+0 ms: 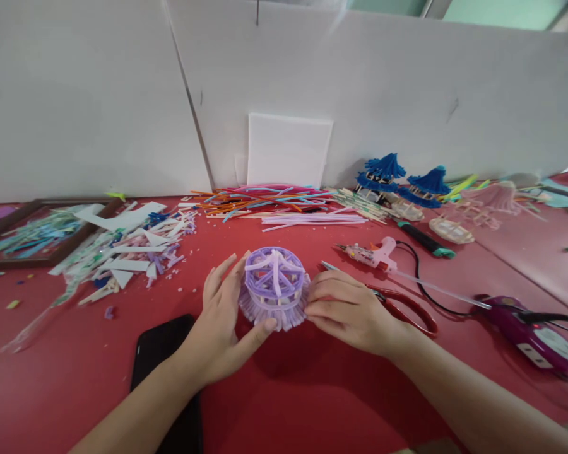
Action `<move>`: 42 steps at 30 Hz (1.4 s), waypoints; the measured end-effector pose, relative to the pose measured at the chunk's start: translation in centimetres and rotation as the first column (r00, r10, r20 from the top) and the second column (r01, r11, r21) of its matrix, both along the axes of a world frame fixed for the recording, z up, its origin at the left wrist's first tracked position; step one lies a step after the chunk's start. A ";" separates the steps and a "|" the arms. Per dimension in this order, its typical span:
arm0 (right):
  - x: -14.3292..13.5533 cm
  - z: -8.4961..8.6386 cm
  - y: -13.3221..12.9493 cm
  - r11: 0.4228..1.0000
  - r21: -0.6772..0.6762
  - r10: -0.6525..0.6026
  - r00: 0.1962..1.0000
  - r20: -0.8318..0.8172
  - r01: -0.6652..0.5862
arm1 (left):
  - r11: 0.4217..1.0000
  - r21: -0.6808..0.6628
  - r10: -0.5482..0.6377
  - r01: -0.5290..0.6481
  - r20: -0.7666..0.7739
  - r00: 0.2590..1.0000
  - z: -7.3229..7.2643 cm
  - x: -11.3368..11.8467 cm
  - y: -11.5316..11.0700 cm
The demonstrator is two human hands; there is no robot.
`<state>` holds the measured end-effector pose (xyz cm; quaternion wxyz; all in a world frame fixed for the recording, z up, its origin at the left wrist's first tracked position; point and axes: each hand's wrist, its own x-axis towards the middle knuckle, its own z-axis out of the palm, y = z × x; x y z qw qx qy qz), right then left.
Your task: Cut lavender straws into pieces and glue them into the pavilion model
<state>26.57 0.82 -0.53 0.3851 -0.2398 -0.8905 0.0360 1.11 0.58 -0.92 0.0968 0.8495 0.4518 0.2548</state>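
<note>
A small round purple craft model [274,301], with a spoked ring on top and a fringed lower edge, stands just over the red table between my hands. My left hand [222,321] curves round its left side, the thumb against the front fringe. On the other side, the fingers of my right hand [348,309] are drawn together at the fringe's right edge; whether a loose piece lies between them is hidden. Scissors with red handles [423,313] lie partly beneath my right hand. A pink glue gun [372,253] rests just beyond it.
A black phone [163,347] lies under my left forearm. Scraps [137,246] and a brown frame [57,255] are at left. Coloured sticks [265,198] lie at the back, near blue-roofed models [383,170]. A cutter [423,239] and purple device [534,334] are at right.
</note>
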 end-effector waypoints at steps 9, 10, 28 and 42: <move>0.6 1.0 -0.2 0.999 0.037 -0.038 0.999 -0.035 0.039 | 0.999 -0.049 0.010 -0.008 0.042 0.999 -0.1 0.0 -0.1; 0.6 0.9 -0.2 0.998 0.045 -0.038 0.999 -0.030 0.040 | 0.999 -0.051 0.009 -0.006 0.042 0.999 -0.1 0.0 -0.2; 0.4 1.0 -0.1 0.998 -0.051 -0.026 0.996 -0.090 0.021 | 1.000 -0.011 0.021 -0.020 0.152 0.988 0.3 0.0 -0.1; -1.2 1.3 -1.4 0.989 -0.150 0.006 0.999 -0.031 -0.011 | 0.990 -0.089 0.140 -0.113 0.438 0.888 1.1 -0.3 0.1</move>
